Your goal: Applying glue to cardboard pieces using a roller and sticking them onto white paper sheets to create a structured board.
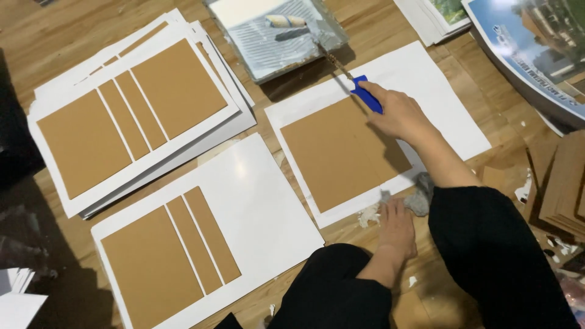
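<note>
Roller: its blue handle point(367, 94) sits in the right hand point(399, 114), the shaft reaching up to the roller head point(286, 21) lying in the tray point(268, 58) at the floor's far edge.
Right hand: fingers wrapped tight around the handle, arm stretched over the sheet.
Left hand: the left hand point(397, 226) is pressed down on a grey rag point(420, 195) at the sheet's near right corner; fingers look curled on it, though how firmly I cannot tell.
Sheet: a white sheet point(420, 79) with a brown board point(341, 152) laid on its left half, just beside the tray.
Doing it well: I'd load the head evenly, let excess drain in the tray, and keep the rag hand pinning the sheet so it won't slide.
Around: a finished sheet point(256, 207) with brown panels nearer the left, a stack point(131, 116) of the same beyond it, boards point(563, 183) at the right edge.
</note>
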